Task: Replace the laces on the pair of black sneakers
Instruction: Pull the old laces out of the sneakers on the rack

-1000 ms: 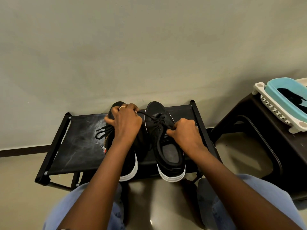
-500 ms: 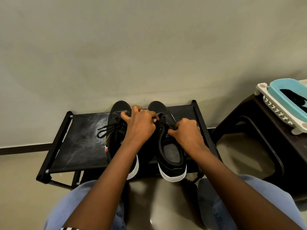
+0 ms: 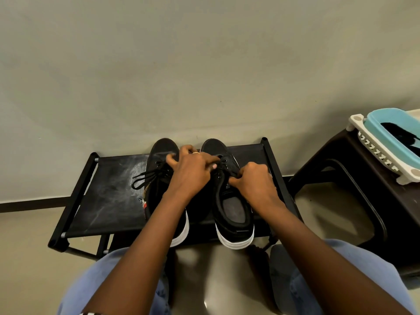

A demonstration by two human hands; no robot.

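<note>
At the frame's centre, both black sneakers [image 3: 229,201] sat on the low black shoe rack [image 3: 106,196], where the left hand [image 3: 193,171] and right hand [image 3: 254,180] pinched the right shoe's soft, limp, light lace [image 3: 223,165], probably best gripped near its stiffer tip.

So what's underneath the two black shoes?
Both black sneakers stand on a low black rack with a scuffed fabric shelf. Something small and colourful peeks from beside the left shoe; what it is stays hidden. The floor shows below.

Black rack [image 3: 109,201] bearing two sneakers [image 3: 234,214]
</note>
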